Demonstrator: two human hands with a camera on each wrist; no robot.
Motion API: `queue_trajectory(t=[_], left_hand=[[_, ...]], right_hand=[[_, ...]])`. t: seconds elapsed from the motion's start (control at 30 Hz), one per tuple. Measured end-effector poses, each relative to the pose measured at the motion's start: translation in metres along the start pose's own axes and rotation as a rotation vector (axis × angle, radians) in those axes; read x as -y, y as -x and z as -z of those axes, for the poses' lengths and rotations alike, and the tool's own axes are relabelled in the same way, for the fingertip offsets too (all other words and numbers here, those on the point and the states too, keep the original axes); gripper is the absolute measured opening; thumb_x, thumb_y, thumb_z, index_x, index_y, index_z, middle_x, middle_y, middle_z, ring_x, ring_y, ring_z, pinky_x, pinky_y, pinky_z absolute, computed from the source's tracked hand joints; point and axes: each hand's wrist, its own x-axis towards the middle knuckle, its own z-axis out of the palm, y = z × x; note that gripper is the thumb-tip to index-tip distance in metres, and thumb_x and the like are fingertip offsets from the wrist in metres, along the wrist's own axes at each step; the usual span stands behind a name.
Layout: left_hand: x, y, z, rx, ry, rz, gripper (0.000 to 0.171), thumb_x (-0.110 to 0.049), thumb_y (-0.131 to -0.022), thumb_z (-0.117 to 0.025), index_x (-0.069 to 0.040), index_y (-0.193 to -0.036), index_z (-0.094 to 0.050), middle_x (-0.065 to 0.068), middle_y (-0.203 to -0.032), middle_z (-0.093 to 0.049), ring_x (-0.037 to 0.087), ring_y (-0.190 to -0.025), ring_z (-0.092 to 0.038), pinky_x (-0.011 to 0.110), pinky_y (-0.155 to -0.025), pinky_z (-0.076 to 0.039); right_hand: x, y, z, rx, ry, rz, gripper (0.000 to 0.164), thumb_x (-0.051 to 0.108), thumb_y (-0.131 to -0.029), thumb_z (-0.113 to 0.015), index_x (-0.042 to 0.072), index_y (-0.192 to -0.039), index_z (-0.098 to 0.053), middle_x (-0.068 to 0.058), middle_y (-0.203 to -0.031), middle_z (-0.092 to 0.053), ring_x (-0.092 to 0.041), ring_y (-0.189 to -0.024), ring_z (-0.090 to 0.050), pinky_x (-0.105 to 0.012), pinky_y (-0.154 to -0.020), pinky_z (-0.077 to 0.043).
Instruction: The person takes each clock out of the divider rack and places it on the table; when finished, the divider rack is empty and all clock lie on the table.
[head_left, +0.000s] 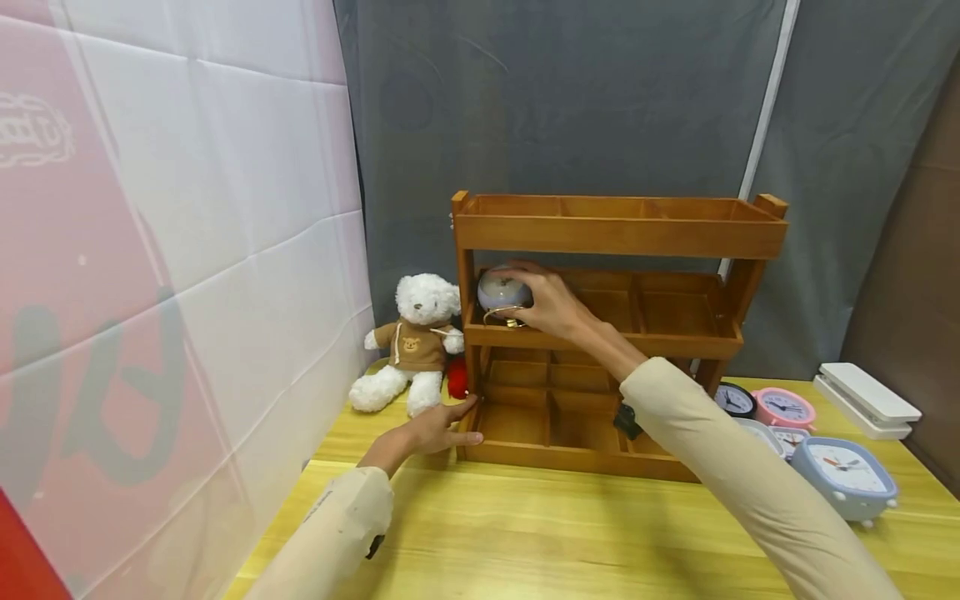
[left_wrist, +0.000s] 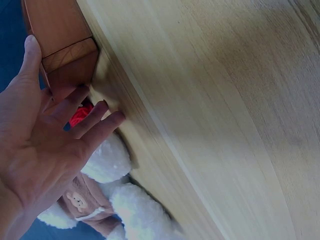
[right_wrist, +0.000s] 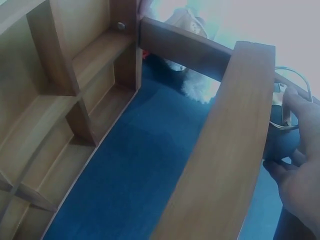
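Note:
In the head view my right hand grips a round, pale lavender alarm clock with a thin gold wire handle. The clock is tipped back, its face turned upward, in the left compartment of the middle tier of a brown wooden shelf. The right wrist view shows the fingers round the clock, partly hidden by a shelf board. My left hand is at the shelf's lower left corner, fingers extended and thumb apart. In the left wrist view that hand holds nothing.
A white plush bear in a brown hoodie sits left of the shelf, near a red fuzzy thing. At right on the wooden table are a blue clock, a pink clock, a black clock and a white flat object.

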Motion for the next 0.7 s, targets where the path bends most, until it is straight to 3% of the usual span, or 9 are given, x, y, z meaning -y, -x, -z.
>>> queue_trajectory(t=[0.27, 0.7], left_hand=[[0.0035, 0.0014, -0.001, 0.006, 0.008, 0.022, 0.082, -0.042, -0.101, -0.068, -0.003, -0.163, -0.03, 0.026, -0.155, -0.046, 0.04, -0.138, -0.051, 0.052, -0.114, -0.042], [0.0004, 0.0013, 0.0005, 0.008, 0.018, 0.016, 0.082, -0.041, -0.101, -0.068, -0.004, -0.163, -0.03, 0.026, -0.155, -0.046, 0.04, -0.139, -0.051, 0.052, -0.114, -0.041]], right_hand=[[-0.0004, 0.0033, -0.0031, -0.023, 0.005, -0.026, 0.063, 0.014, -0.086, -0.087, 0.008, -0.144, -0.062, -0.016, -0.15, -0.054, -0.034, -0.123, -0.062, -0.048, -0.098, -0.054], [-0.0001, 0.0004, 0.0018, 0.086, 0.057, -0.114, 0.069, 0.018, -0.089, -0.085, 0.004, -0.15, -0.055, -0.021, -0.151, -0.05, -0.038, -0.129, -0.057, -0.05, -0.103, -0.051]])
